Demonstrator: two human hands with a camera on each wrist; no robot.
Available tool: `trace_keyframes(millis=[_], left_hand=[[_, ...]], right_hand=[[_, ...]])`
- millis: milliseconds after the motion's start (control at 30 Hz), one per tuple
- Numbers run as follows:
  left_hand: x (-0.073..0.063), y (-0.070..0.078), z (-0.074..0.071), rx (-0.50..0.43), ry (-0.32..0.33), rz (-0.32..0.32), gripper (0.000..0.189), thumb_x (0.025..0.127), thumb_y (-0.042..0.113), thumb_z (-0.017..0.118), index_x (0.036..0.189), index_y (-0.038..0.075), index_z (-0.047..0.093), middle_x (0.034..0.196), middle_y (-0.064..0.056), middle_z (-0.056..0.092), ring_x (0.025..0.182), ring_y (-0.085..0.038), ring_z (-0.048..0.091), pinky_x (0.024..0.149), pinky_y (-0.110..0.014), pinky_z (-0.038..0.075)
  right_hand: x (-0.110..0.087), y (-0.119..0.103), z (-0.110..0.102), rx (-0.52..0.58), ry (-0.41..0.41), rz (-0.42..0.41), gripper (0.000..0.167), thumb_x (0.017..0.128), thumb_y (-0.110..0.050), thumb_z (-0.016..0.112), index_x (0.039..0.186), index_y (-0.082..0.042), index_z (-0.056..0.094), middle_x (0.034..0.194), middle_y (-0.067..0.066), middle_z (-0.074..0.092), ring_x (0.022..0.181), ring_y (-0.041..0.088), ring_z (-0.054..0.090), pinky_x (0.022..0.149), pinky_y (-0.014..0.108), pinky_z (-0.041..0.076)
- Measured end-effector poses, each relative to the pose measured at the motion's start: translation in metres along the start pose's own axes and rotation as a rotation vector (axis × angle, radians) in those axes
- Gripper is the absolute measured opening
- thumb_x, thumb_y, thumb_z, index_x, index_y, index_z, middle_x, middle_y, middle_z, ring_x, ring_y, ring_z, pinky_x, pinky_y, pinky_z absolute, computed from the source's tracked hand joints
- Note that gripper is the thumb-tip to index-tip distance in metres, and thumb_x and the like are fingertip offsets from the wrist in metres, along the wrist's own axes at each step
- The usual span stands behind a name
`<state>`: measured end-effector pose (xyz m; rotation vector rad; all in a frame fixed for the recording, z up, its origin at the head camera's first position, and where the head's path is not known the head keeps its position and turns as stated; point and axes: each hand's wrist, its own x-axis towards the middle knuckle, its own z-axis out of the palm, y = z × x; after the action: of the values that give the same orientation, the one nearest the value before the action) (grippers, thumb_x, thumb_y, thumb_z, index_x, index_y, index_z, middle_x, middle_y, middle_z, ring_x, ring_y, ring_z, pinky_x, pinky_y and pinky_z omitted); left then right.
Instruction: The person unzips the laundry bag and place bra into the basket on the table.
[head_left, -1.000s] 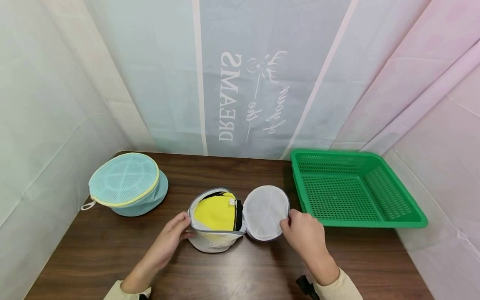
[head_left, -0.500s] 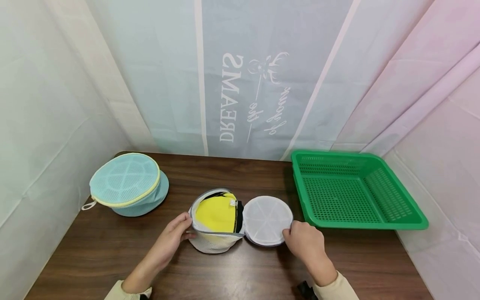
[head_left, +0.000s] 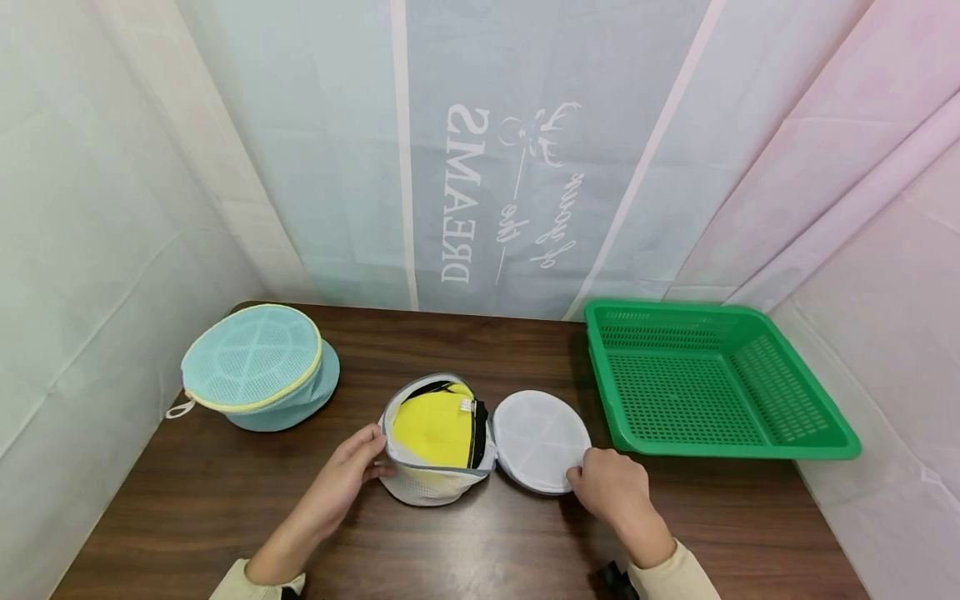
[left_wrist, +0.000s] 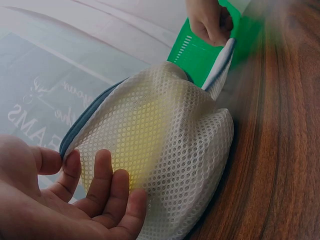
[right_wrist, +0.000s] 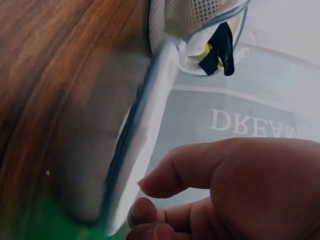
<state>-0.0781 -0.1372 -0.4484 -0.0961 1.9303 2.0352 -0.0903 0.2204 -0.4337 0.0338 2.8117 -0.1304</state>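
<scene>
A white mesh laundry bag with a grey zipper edge stands unzipped in the middle of the table. Inside it lies yellow fabric with black trim and a small white label. My left hand pinches the bag's rim on the left between thumb and index finger; its other fingers rest along the mesh. To the right, the round white lid is folded out, joined to the bag at one side. My right hand pinches the lid's outer edge, which shows edge-on in the right wrist view.
At the left back stands a light blue mesh laundry bag with yellow trim and a white loop. A green plastic basket sits at the right back. Behind the wooden table hangs a printed curtain.
My right hand has swung the lid down and outward, so it now lies flatter beside the bag. The left hand keeps its grip on the rim.
</scene>
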Motion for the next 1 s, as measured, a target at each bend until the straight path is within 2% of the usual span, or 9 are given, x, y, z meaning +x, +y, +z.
trace_keyframes(millis=[167,333,500,667,800,1000], left_hand=[[0.000,0.001,0.000,-0.002,0.004,-0.003,0.022,0.110,0.015,0.040,0.099,0.000,0.052,0.105,-0.008,0.052,0.102,-0.018,0.055,0.094,-0.038,0.052],[-0.001,0.004,0.000,-0.007,0.015,-0.007,0.023,0.110,0.016,0.041,0.102,-0.002,0.054,0.107,-0.008,0.055,0.103,-0.018,0.055,0.094,-0.038,0.051],[-0.002,0.005,0.001,-0.019,0.029,-0.011,0.022,0.109,0.015,0.043,0.103,-0.003,0.054,0.108,-0.009,0.055,0.103,-0.017,0.055,0.094,-0.038,0.052],[-0.001,0.005,0.001,-0.020,0.033,-0.017,0.022,0.109,0.015,0.044,0.103,-0.003,0.055,0.109,-0.009,0.056,0.103,-0.017,0.056,0.094,-0.038,0.052],[-0.001,0.005,0.001,-0.014,0.032,-0.018,0.023,0.109,0.016,0.044,0.104,-0.004,0.055,0.108,-0.009,0.056,0.103,-0.017,0.055,0.093,-0.038,0.052],[-0.001,0.006,0.001,-0.004,0.033,-0.025,0.022,0.109,0.016,0.045,0.103,-0.003,0.055,0.107,-0.008,0.055,0.103,-0.018,0.054,0.093,-0.039,0.052]], right_hand=[[0.000,-0.003,-0.006,0.020,0.045,-0.052,0.035,0.090,-0.022,0.062,0.060,-0.013,0.048,0.057,0.003,0.046,0.053,0.020,0.047,0.046,0.038,0.038],[0.002,-0.011,-0.013,0.085,0.098,-0.132,0.032,0.088,-0.017,0.063,0.061,-0.015,0.045,0.056,-0.001,0.040,0.052,0.016,0.039,0.045,0.032,0.029],[0.005,-0.024,-0.021,0.130,0.175,-0.212,0.032,0.092,-0.016,0.063,0.066,-0.016,0.046,0.055,-0.002,0.040,0.050,0.014,0.039,0.045,0.030,0.029],[0.013,-0.039,-0.029,0.162,0.225,-0.274,0.037,0.100,-0.030,0.064,0.068,-0.017,0.049,0.055,-0.003,0.040,0.048,0.014,0.039,0.044,0.029,0.029],[0.020,-0.050,-0.034,0.178,0.233,-0.295,0.039,0.099,-0.044,0.064,0.072,-0.018,0.054,0.056,-0.005,0.044,0.049,0.014,0.042,0.045,0.030,0.033],[0.029,-0.065,-0.031,0.159,0.247,-0.368,0.040,0.096,-0.054,0.064,0.079,-0.018,0.057,0.056,-0.008,0.045,0.051,0.011,0.042,0.047,0.030,0.036]])
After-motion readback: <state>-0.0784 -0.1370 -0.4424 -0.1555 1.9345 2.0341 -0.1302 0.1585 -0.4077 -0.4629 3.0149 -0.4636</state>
